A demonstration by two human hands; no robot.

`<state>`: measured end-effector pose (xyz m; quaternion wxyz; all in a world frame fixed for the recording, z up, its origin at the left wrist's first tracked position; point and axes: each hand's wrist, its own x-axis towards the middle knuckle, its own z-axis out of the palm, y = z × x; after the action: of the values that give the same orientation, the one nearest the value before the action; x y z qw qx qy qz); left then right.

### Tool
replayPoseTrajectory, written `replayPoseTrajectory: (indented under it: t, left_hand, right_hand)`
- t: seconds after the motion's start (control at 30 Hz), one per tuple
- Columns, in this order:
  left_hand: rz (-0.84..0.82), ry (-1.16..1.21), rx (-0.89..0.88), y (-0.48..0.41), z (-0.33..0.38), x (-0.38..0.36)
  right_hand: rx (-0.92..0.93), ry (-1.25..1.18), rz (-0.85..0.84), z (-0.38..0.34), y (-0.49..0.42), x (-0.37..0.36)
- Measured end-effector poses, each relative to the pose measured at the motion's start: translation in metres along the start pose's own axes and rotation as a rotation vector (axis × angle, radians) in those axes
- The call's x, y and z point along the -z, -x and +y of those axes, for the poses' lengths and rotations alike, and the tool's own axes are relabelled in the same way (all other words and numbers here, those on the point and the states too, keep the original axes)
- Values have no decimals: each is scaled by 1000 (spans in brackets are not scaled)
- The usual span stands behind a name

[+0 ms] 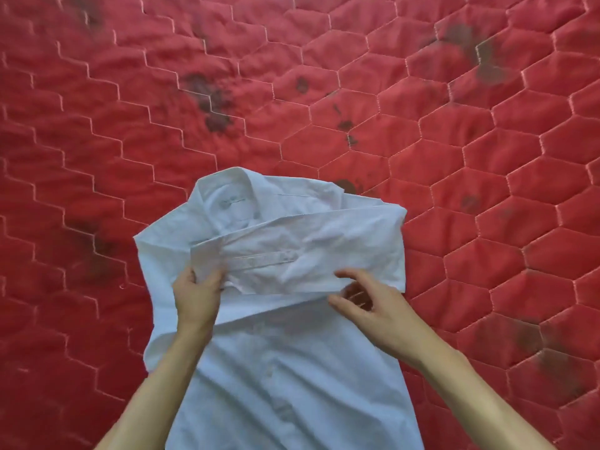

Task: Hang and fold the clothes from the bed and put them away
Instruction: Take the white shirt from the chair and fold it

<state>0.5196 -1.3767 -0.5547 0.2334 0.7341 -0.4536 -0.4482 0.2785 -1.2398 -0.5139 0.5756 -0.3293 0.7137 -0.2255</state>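
While the shirt (285, 368) lay flat on the bed (454, 157), the left hand (198, 293) pinched a folded sleeve (292, 264) and the right hand (367, 303) hovered spread, so that sleeve might slip and unfold.

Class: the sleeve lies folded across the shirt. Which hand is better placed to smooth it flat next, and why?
Probably the right hand: it is open beside the sleeve. The left hand is pinching the cuff end, pinning it on the shirt.
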Motion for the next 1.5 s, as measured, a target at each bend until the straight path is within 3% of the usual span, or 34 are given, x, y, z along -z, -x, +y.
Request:
replayPoseTrajectory:
  t: [0.1, 0.2, 0.37, 0.5, 0.7, 0.83, 1.1, 1.23, 1.4, 1.5]
  left_hand:
    - [77, -179, 13, -33, -39, 54]
    - [65, -289, 137, -54, -73, 90]
    - [135, -431, 252, -29, -111, 106]
    - [30, -444, 324, 28, -145, 99]
    - [-31, -542, 337, 86, -209, 121]
    - [-201, -530, 422, 119, -244, 151]
    - [-527, -285, 595, 186, -281, 222]
    - [-536, -51, 692, 189, -264, 247]
    - [-350, 195, 643, 149, -209, 257]
    - [-339, 332, 544, 115, -156, 254]
  right_hand:
    - [-73, 170, -52, 32, 0, -16]
    - [-164, 239, -67, 67, 5, -32]
    - [-440, 466, 62, 127, 26, -60]
    - [-518, 486, 156, 163, 52, -77]
    - [-485, 440, 75, 193, 85, -87]
    - [-508, 188, 85, 205, 121, -103]
    - [-495, -84, -10, 209, 204, -132]
    - [-431, -263, -19, 178, 224, -121]
    - [-307, -321, 266, 117, 201, -84]
    - [-174, -406, 415, 73, 166, -53]
